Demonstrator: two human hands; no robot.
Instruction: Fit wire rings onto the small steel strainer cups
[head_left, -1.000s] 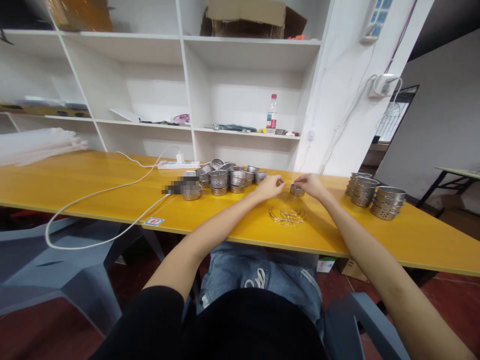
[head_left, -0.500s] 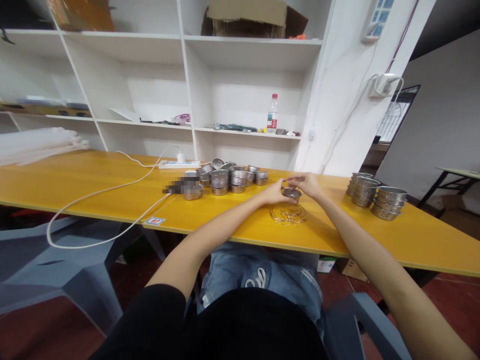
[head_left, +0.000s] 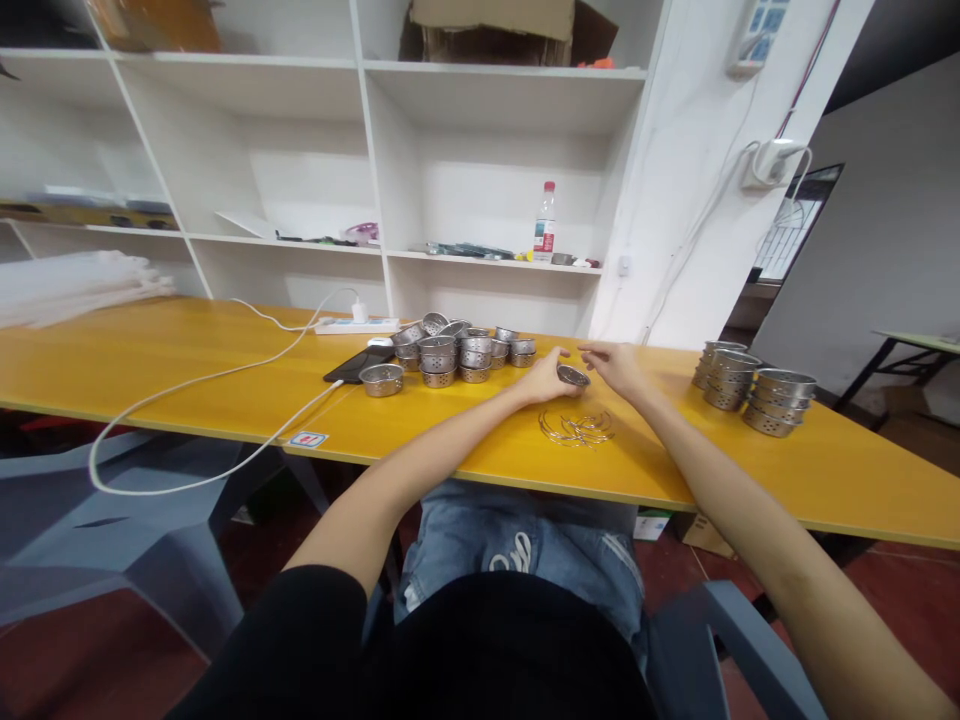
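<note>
In the head view, my left hand [head_left: 546, 380] is closed round the side of a small perforated metal strainer cup [head_left: 574, 375], which is tilted just above the table. My right hand [head_left: 611, 366] hovers right beside the cup, apart from it. Its fingers stretch toward the cup, slightly spread, with nothing visible in them. Several thin curved metal wires [head_left: 576, 428] lie in a loose bunch on the yellow table [head_left: 465, 440], just in front of both hands. To the left stands a pile of similar strainer cups [head_left: 438, 347], with one single cup [head_left: 382, 379] at its near edge.
Stacked strainer cups [head_left: 780, 402] stand at the right. A black phone [head_left: 358, 364] lies on the left with a white cable [head_left: 217, 487] looping over the table edge. Behind it is a power strip [head_left: 357, 326]. White shelves [head_left: 300, 150] hold a plastic bottle [head_left: 544, 225].
The strainer cup has tilted and shifted slightly left in my left hand. My right hand has come away from the cup's rim, leaving a gap between the hands.
</note>
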